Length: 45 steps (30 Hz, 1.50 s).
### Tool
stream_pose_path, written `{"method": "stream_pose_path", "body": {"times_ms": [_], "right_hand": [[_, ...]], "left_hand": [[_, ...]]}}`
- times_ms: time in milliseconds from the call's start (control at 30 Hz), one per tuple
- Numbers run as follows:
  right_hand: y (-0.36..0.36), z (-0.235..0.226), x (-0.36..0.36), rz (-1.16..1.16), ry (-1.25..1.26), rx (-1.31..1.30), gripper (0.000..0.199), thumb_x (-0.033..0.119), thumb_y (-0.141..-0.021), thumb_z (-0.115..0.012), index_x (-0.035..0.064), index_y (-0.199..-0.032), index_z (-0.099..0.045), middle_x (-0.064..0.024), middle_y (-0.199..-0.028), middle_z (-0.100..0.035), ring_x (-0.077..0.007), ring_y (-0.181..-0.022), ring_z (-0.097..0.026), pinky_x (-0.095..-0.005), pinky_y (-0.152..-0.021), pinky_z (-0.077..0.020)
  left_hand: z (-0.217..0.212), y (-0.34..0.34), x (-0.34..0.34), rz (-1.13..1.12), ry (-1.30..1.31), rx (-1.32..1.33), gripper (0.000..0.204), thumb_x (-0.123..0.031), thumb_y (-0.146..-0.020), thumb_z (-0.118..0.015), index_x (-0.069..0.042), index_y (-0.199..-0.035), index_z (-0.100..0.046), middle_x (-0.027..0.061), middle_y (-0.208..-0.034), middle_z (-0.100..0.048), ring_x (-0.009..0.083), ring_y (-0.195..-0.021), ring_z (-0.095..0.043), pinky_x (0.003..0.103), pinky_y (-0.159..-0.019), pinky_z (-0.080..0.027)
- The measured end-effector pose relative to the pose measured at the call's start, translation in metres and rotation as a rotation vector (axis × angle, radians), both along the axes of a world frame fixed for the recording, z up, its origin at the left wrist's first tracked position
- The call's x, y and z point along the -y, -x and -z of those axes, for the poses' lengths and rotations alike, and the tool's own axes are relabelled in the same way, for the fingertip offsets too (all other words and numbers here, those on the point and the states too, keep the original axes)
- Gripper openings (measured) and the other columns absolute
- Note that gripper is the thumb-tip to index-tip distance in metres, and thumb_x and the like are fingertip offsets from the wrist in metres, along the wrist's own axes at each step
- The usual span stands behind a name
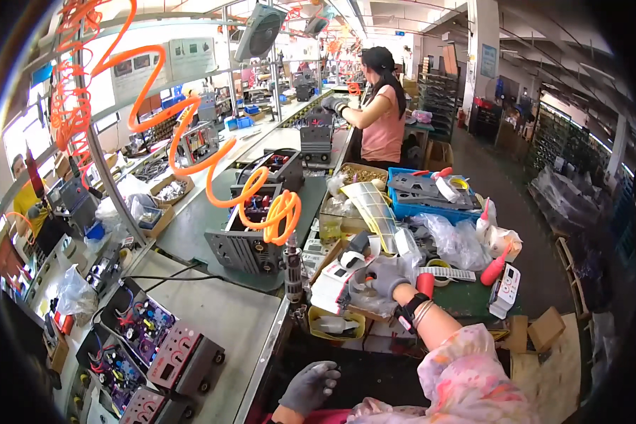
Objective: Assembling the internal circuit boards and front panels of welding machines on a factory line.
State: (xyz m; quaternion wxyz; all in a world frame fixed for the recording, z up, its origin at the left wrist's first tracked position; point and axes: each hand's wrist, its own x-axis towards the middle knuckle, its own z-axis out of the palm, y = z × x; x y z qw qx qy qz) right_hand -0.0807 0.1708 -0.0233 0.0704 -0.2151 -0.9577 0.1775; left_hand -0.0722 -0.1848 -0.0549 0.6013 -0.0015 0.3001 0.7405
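Note:
My right hand (387,277), in a grey glove, reaches to a clear plastic bag (372,304) in an open box among the parts on the side table. Its fingertips are hidden there, so I cannot tell whether they grip anything. White printed panels (330,288) lie just left of it, and a red bottle (425,284) stands by my wrist. Low in front of my body, my left hand (309,387) is also gloved in grey. Its fingers are loosely bent and apart, with nothing seen in them.
Open device housings with circuit boards (184,353) stand on the near-left bench; another housing (244,247) sits farther up the line. A pneumatic screwdriver (292,272) hangs from an orange coiled hose (219,152). A blue crate (410,208) and a yellow bin (357,331) are nearby. A co-worker (381,127) stands ahead.

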Motion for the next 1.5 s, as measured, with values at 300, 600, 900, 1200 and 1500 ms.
{"method": "stream_pose_path", "body": {"times_ms": [300, 600, 900, 1200, 1500], "right_hand": [[-0.016, -0.051, 0.026, 0.015, 0.072, -0.693, 0.022, 0.014, -0.075, -0.071, 0.0082, -0.096, -0.067, -0.0146, -0.089, -0.066, -0.0336, -0.086, -0.062, -0.0398, -0.075, -0.0494], [-0.067, -0.083, 0.151, -0.652, -0.017, -0.439, 0.026, 0.027, -0.081, -0.066, 0.0149, -0.104, -0.065, -0.0053, -0.096, -0.061, -0.0238, -0.084, -0.063, -0.0353, -0.071, -0.0527], [-0.036, -0.090, 0.110, -0.342, 0.074, -0.521, 0.014, 0.019, -0.080, -0.063, 0.0078, -0.087, -0.067, -0.0125, -0.082, -0.063, -0.0321, -0.080, -0.060, -0.0422, -0.072, -0.0462], [0.012, -0.023, -0.019, -0.057, -0.263, 0.396, 0.022, 0.015, -0.073, -0.066, 0.0072, -0.094, -0.070, -0.0182, -0.096, -0.067, -0.0339, -0.092, -0.065, -0.0396, -0.081, -0.0511], [0.004, -0.006, -0.037, -0.059, -0.242, 0.282, 0.026, 0.009, -0.070, -0.063, 0.0030, -0.095, -0.065, -0.0197, -0.087, -0.067, -0.0359, -0.086, -0.065, -0.0396, -0.076, -0.0512]], "left_hand": [[-0.041, 0.014, -0.022, -0.029, -0.165, 0.101, 0.034, -0.029, -0.093, -0.057, -0.003, -0.114, -0.053, 0.0053, -0.095, -0.056, 0.0190, -0.090, -0.058, 0.030, -0.074, -0.050], [-0.072, -0.004, -0.039, -0.090, -0.119, 0.210, 0.070, -0.062, -0.090, -0.041, -0.004, -0.128, -0.050, 0.0182, -0.127, -0.054, 0.0352, -0.117, -0.053, 0.053, -0.102, -0.040], [-0.020, -0.001, -0.008, -0.127, -0.254, 0.366, 0.039, -0.034, -0.096, -0.052, -0.005, -0.121, -0.059, 0.0163, -0.117, -0.062, 0.0248, -0.099, -0.061, 0.033, -0.077, -0.054], [-0.037, 0.004, 0.008, -0.212, -0.273, 0.253, 0.045, -0.039, -0.096, -0.050, -0.003, -0.121, -0.057, 0.0159, -0.111, -0.064, 0.0239, -0.090, -0.065, 0.032, -0.070, -0.055], [-0.043, -0.008, 0.049, -0.348, -0.109, 0.192, 0.031, -0.034, -0.097, -0.051, -0.005, -0.107, -0.056, 0.0012, -0.068, -0.049, 0.0096, -0.055, -0.045, 0.020, -0.041, -0.035]]}}
